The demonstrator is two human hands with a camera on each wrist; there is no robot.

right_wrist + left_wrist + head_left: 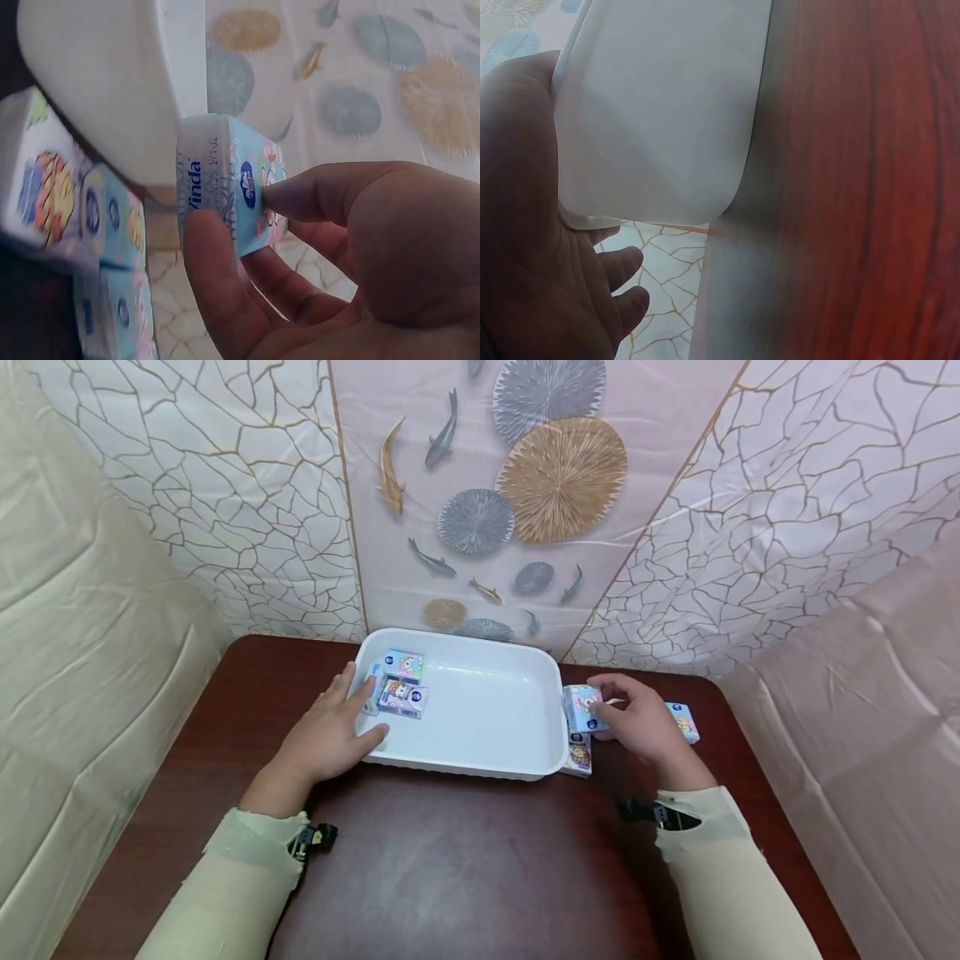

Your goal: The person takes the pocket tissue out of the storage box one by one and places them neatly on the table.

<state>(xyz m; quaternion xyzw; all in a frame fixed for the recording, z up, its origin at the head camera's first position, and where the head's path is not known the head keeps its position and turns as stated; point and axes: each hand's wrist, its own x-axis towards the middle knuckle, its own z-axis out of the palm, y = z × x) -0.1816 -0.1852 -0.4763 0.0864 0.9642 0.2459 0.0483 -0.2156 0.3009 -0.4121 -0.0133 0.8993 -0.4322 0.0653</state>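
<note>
A white plastic tray [480, 727] stands on the table. Over its left rim lies my left hand [330, 735], fingers spread and fairly straight; in the left wrist view the hand [532, 217] touches the tray's edge [660, 112]. Inside, near that hand, are a blue tissue pack [403, 665], a purple one [403, 700] and another partly hidden by the fingers. Just off the tray's right end, my right hand [637, 718] pinches a light-blue Vinda tissue pack [206, 187] between thumb and fingers, raised above the others.
Beside the tray's right end lie more tissue packs: a pale one with a cartoon [49, 191], blue ones [116, 307], and one right of my hand [684, 722]. The brown table [450, 860] meets a patterned cloth backdrop [270, 527] behind the tray.
</note>
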